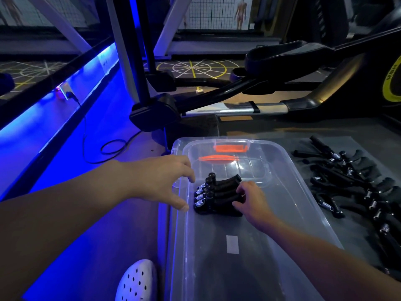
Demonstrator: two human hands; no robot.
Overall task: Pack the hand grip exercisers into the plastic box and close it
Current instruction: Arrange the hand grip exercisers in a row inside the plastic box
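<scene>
The right hand (252, 200) is reaching down into the clear plastic box (176, 246), curling its fingers and thumb round a stack of black hand grip exercisers (217, 195). The stack is sitting on the box floor near the left wall, springs pointing left. The left hand (162, 177) is hovering over that left rim, fingers loosely bent, holding nothing. The box is standing open, an orange latch (230, 147) showing at its far end. A loose pile of exercisers (355, 187) is lying outside, just right of the box.
</scene>
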